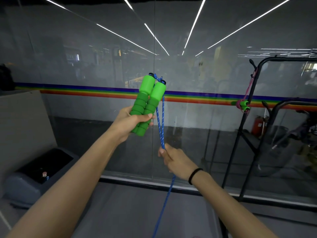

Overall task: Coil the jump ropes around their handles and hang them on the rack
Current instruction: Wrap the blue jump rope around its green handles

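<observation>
Blue rope (160,127): lower run cut off at the bottom edge. The stretch inside the right hand (173,160) is hidden by the curled fingers gripping it.
Two green ribbed foam handles (147,102): side by side, upright, clasped in the left hand (132,121), well left of the black rack (283,59).
Pink-roped pair (242,104): hangs coiled on the rack's post.

Our forearms (73,177) are bare along their whole visible length, from the left hand (130,122) and the right hand (175,160) back to the view's lower edge. Round our right wrist we wear one thin black band (194,176), plain and snug.
</observation>
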### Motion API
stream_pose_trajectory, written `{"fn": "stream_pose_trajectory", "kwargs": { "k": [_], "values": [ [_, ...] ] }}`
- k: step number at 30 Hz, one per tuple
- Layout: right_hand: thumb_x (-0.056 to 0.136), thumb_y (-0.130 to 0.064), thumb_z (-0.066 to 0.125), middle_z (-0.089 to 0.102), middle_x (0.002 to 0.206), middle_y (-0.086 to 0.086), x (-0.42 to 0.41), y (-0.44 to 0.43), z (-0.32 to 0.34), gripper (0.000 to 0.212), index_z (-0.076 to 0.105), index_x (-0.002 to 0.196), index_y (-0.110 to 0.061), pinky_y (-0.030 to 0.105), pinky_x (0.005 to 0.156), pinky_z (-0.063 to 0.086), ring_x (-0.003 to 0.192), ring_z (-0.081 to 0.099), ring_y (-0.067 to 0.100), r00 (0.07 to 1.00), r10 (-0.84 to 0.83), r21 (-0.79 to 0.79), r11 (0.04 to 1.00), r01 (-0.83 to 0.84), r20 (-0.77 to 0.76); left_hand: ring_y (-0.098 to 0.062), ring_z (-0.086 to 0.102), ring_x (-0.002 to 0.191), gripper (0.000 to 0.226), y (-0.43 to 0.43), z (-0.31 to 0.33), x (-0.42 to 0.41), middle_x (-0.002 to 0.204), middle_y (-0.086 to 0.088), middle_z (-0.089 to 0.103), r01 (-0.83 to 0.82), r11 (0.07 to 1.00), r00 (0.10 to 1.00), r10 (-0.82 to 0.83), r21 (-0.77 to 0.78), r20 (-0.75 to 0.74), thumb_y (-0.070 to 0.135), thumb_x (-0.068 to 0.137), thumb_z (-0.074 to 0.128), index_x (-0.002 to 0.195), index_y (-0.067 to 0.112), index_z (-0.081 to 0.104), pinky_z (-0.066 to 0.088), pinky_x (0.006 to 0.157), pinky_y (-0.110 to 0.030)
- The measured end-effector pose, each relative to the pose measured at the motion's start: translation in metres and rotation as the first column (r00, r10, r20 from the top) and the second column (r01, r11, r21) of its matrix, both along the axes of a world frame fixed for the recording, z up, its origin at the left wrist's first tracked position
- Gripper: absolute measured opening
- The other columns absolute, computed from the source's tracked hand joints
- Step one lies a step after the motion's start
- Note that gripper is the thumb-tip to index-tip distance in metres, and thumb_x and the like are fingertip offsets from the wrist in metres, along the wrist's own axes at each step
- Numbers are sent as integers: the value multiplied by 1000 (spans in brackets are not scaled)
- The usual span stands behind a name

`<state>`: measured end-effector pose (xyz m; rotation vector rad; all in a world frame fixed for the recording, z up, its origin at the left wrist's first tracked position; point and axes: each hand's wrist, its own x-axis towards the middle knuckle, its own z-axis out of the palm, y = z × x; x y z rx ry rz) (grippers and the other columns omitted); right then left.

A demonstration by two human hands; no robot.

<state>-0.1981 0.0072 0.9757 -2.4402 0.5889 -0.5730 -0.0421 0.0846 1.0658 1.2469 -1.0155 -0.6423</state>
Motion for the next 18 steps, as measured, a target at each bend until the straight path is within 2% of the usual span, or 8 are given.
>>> {"fn": "stream_pose_trajectory", "kwargs": {
  "k": [2, 4, 7, 9, 11, 13, 16, 18],
  "values": [
    [100, -30, 29, 48, 64, -2, -3, -1, -1, 25, 50, 92, -18, 35, 65, 46, 58, 47, 16, 998, 16, -55, 998, -20, -68, -12, 65, 60, 22, -1, -1, -2, 86, -10, 70, -44, 999, 991, 40, 25, 131, -4, 78, 67, 98, 4, 64, 56, 63, -24],
    [99, -30, 32, 53, 74, 1, -4, 1, 3, 25, 54, 97, -18, 32, 69, 44, 67, 51, 19, 992, 41, -140, 988, -58, -123, -13, 64, 68, 28, -3, -4, -3, 88, -10, 69, -117, 991, 936, 90, 61, 340, -1, 76, 71, 101, 5, 63, 53, 68, -25],
    [98, -32, 34, 64, 86, 7, -3, 2, 16, 25, 56, 100, -20, 36, 73, 49, 78, 59, 27, 991, 45, -290, 954, -80, -123, -14, 61, 75, 29, -5, -10, -2, 85, -6, 69, -194, 979, 757, 105, 69, 645, 4, 71, 74, 98, 7, 66, 47, 68, -24],
    [97, -33, 36, 67, 92, 11, -1, -1, 28, 24, 56, 100, -20, 42, 72, 51, 83, 61, 32, 996, 22, -387, 921, -52, -82, -16, 62, 71, 21, -6, -13, 0, 76, -5, 68, -195, 977, 646, 60, 88, 761, 7, 68, 74, 88, 10, 67, 48, 65, -29],
    [96, -31, 38, 66, 91, 11, 0, -5, 42, 22, 56, 99, -18, 43, 70, 51, 82, 60, 33, 1000, 14, -459, 888, -17, -11, -21, 65, 74, 17, -7, -18, 5, 74, -3, 68, -196, 973, 565, 8, 125, 825, 13, 67, 73, 81, 17, 65, 53, 67, -39],
    [96, -30, 40, 65, 85, 10, -3, -9, 57, 23, 58, 97, -17, 39, 67, 49, 78, 60, 31, 998, -5, -501, 865, 34, 59, -24, 65, 78, 18, -7, -22, 10, 78, -2, 69, -203, 963, 534, -45, 179, 844, 15, 68, 73, 83, 22, 63, 54, 71, -44],
    [96, -32, 41, 68, 82, 8, -8, -19, 75, 25, 61, 93, -17, 37, 66, 47, 77, 61, 27, 995, -31, -518, 852, 78, 99, -23, 64, 81, 28, -4, -27, 17, 81, 1, 67, -207, 951, 488, -103, 229, 867, 16, 69, 75, 95, 21, 66, 54, 75, -41],
    [94, -34, 46, 69, 81, 8, -8, -23, 81, 22, 62, 92, -19, 40, 69, 49, 78, 62, 28, 994, -35, -509, 857, 81, 100, -20, 62, 78, 27, -2, -27, 17, 78, 4, 63, -196, 946, 417, -159, 259, 895, 16, 68, 75, 92, 23, 65, 53, 73, -39]
  ]
}}
